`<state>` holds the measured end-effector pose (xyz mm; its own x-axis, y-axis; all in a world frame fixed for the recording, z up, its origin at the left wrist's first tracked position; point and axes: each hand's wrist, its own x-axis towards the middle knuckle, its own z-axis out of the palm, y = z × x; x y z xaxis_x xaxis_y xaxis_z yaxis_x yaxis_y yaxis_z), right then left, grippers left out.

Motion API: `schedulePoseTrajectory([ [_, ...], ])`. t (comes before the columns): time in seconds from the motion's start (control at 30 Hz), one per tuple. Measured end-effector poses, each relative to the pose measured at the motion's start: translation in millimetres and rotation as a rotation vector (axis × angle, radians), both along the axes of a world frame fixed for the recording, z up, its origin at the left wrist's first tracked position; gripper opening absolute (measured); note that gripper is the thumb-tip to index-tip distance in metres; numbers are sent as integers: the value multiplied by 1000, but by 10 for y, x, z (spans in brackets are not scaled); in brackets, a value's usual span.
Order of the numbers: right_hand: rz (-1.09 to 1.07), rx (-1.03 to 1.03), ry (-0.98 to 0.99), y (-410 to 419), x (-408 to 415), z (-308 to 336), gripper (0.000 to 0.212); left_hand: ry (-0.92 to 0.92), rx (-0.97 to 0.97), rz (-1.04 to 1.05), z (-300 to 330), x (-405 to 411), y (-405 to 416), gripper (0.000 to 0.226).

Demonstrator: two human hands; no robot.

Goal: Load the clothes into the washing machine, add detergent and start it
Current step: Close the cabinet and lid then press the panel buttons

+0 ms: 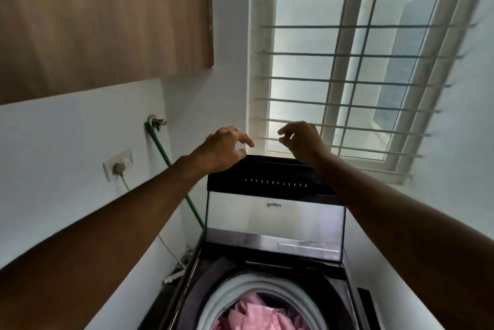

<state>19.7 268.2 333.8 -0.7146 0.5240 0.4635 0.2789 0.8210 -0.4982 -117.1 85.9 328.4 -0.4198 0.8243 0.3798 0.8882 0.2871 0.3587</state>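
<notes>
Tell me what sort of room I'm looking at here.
Likely a home laundry nook: a top-load washer with its lid up and pink clothes in the drum, a wall tap feeding a green hose, and a barred window.

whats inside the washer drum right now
Pink clothes lie piled in the drum of the open washing machine. What lies beneath them, and whether detergent is in, cannot be seen.

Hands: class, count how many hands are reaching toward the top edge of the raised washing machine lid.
2. The left hand is at the top-left corner of the lid; the right hand is at its top edge, further right. None seem hidden.
</notes>
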Motion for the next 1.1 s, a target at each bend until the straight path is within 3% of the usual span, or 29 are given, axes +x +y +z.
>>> schedulePoseTrajectory([
  [0.47,12,-5,-257,1085,-298,-845,36,-98,-149,-7,-671,-243,1345,27],
  [0.67,-1,50,-350,1233,-461,-946,45,24,-144,80,-829,-452,1571,45],
  [0.87,-73,40,-402,1237,-539,-1123,33,61,-377,118,-942,-632,1680,60],
  [1.0,-106,38,-406,1237,-564,-1170,33,65,-393,136,-1004,-667,1694,50],
  [1.1,-107,79,-457,1204,-606,-1096,46,99,-290,150,-969,-689,1689,36],
])
